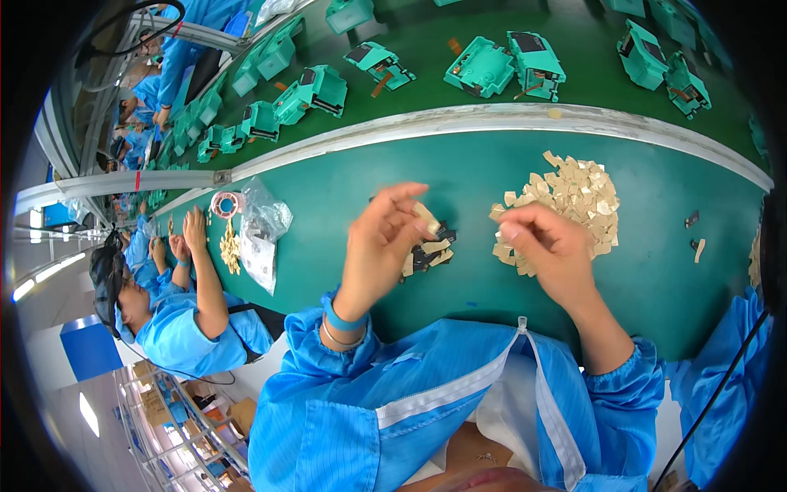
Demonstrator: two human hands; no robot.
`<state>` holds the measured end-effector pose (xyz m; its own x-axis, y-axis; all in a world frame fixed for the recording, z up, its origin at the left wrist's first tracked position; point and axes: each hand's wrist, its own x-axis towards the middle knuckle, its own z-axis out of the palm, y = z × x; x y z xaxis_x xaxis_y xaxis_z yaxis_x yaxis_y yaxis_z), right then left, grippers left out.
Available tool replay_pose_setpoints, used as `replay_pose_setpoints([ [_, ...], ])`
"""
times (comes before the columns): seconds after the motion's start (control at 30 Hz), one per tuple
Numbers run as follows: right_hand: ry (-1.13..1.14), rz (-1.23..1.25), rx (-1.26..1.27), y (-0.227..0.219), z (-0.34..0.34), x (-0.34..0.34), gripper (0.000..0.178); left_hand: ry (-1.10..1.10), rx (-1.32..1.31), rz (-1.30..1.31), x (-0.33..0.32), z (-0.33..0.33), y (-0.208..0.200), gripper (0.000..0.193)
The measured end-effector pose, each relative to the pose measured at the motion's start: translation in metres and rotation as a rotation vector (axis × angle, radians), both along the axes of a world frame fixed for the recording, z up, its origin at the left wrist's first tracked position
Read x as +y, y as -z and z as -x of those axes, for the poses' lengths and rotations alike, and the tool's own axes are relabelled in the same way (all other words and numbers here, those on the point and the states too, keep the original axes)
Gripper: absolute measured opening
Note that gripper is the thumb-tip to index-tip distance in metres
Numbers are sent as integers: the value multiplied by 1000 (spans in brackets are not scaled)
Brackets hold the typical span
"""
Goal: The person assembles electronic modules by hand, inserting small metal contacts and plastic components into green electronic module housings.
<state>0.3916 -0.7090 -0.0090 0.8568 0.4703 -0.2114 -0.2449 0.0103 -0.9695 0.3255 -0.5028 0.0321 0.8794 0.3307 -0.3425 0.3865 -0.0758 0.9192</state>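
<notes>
Here, the green tabletop point(459, 180) carries a big heap of tan pieces point(574, 197) and a small pile of black parts point(430, 250). The left hand point(381, 238) pinches a tan piece over that pile. The right hand point(545, 242) should pick just one piece, fingers closed gently.

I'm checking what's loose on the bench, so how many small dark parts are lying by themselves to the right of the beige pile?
2. One small dark part lies right of the beige pile, the other just below it beside a beige strip. More may be hidden at the picture's dark rim.
</notes>
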Motion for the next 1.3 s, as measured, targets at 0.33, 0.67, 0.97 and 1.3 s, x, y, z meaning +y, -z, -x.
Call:
replay_pose_setpoints([
  [0.33,-80,-178,315,1,-3,-6,12,268,-453,-543,-54,-19,-1,24],
  [0.67,-25,-65,-147,1,-4,-10,11,383,-602,-675,-50,-19,14,23],
  [0.97,112,-32,-596,3,-11,-9,16,447,-565,-588,-51,-25,11,16],
  [1.3,-84,-26,-858,0,-37,-35,18,314,-435,-545,-53,-28,9,14],
])
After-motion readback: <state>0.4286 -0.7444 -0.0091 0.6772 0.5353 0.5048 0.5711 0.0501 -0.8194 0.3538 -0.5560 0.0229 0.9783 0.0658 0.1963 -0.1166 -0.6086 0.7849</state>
